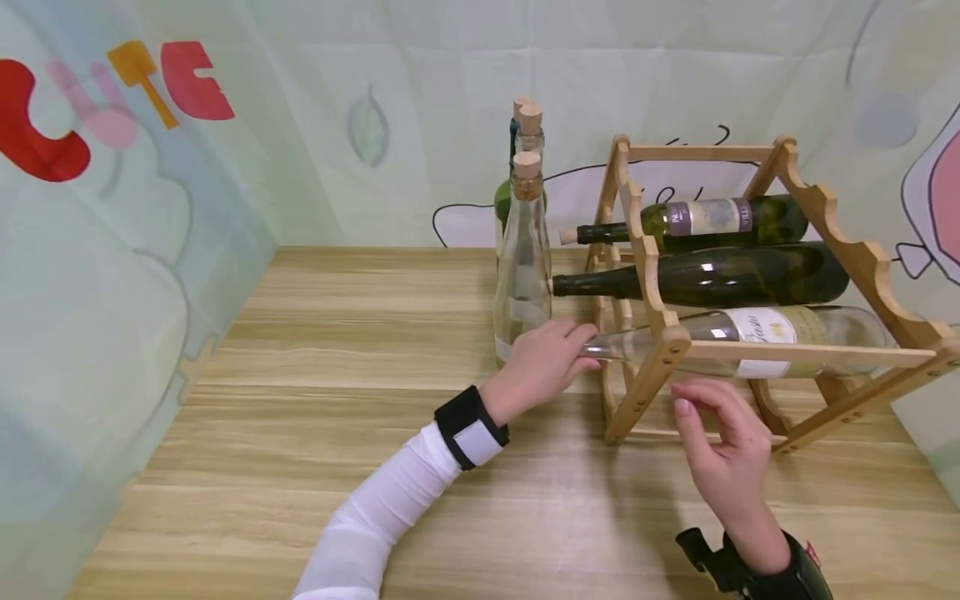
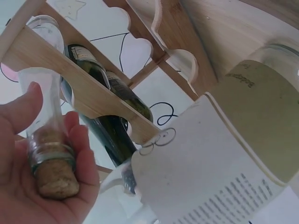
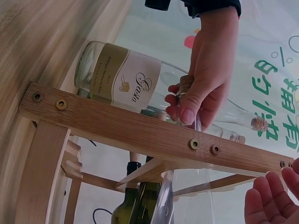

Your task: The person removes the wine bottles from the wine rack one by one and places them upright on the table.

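Observation:
My left hand (image 1: 543, 367) grips the neck of a clear glass wine bottle (image 1: 716, 327) lying in the front row of a wooden wine rack (image 1: 663, 367). Its cork (image 2: 57, 179) sticks out from the palm in the left wrist view. The bottle has a white and tan label, and its body lies across the rack towards the right. My right hand (image 1: 727, 442) hovers before the rack's front rail, thumb and fingers loosely bent, holding nothing. Two dark green bottles, one with a bare side (image 1: 750, 275) and one with a purple-edged label (image 1: 708, 218), lie in the rows behind.
Left of the rack, corked bottles stand upright in a line: a clear one (image 1: 525, 275) in front, others behind it, one of them green (image 1: 502, 204). The clear bottle stands close by my left hand. A wood-grain table (image 1: 337, 333) meets a printed cloth backdrop (image 1: 315, 125).

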`<state>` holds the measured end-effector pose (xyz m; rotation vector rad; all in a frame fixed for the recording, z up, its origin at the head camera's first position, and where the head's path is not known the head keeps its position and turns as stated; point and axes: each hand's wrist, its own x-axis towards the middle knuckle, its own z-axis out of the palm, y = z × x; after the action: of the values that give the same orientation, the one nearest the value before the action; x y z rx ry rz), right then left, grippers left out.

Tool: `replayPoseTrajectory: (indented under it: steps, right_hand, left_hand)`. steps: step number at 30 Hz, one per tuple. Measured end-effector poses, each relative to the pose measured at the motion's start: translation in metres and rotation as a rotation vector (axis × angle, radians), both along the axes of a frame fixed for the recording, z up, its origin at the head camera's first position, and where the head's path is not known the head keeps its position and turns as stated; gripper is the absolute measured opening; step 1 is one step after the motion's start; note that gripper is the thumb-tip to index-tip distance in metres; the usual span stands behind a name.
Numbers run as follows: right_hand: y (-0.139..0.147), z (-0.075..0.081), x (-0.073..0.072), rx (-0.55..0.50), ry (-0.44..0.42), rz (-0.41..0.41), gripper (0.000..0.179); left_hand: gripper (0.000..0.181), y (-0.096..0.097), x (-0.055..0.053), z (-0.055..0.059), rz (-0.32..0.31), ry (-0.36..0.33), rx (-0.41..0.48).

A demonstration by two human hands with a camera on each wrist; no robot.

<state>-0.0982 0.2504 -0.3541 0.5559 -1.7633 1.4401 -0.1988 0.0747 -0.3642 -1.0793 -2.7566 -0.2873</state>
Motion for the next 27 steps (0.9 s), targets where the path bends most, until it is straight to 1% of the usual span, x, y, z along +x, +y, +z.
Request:
replayPoseTrajectory:
  steps: [5, 8, 10, 14, 16, 18, 21, 24, 27]
  right_hand:
    - [-0.001, -0.001, -0.001, -0.042, 0.031, 0.014, 0.008]
    - [-0.003, -0.001, -0.001, -0.064, 0.052, 0.020, 0.007]
    - [-0.003, -0.001, -0.001, -0.077, 0.063, 0.029, 0.007]
    - [-0.005, -0.002, -0.002, -0.090, 0.076, 0.036, 0.015]
    - [-0.005, -0.003, -0.003, -0.093, 0.080, 0.041, 0.015]
    - [-0.006, -0.003, -0.003, -0.091, 0.083, 0.045, 0.012]
    - [-0.006, -0.002, -0.001, -0.082, 0.080, 0.044, 0.007]
    - [-0.007, -0.002, 0.000, -0.070, 0.078, 0.042, 0.008]
    - [-0.008, -0.004, 0.000, -0.068, 0.082, 0.058, 0.009]
  left_hand:
    - [0.042, -0.010, 0.003, 0.000, 0.016, 0.044, 0.006]
    - [0.040, -0.015, 0.004, 0.000, 0.026, 0.075, 0.023]
    - [0.039, -0.018, 0.005, 0.000, 0.032, 0.116, 0.040]
    - [0.037, -0.022, 0.005, 0.002, 0.036, 0.208, 0.060]
    - [0.037, -0.023, 0.005, 0.003, 0.037, 0.233, 0.066]
    - [0.037, -0.025, 0.006, 0.002, 0.035, 0.234, 0.074]
    - [0.038, -0.029, 0.008, 0.001, 0.042, 0.214, 0.089]
    - [0.037, -0.034, 0.011, 0.002, 0.046, 0.191, 0.107]
    - [0.037, -0.040, 0.013, 0.004, 0.040, 0.179, 0.120]
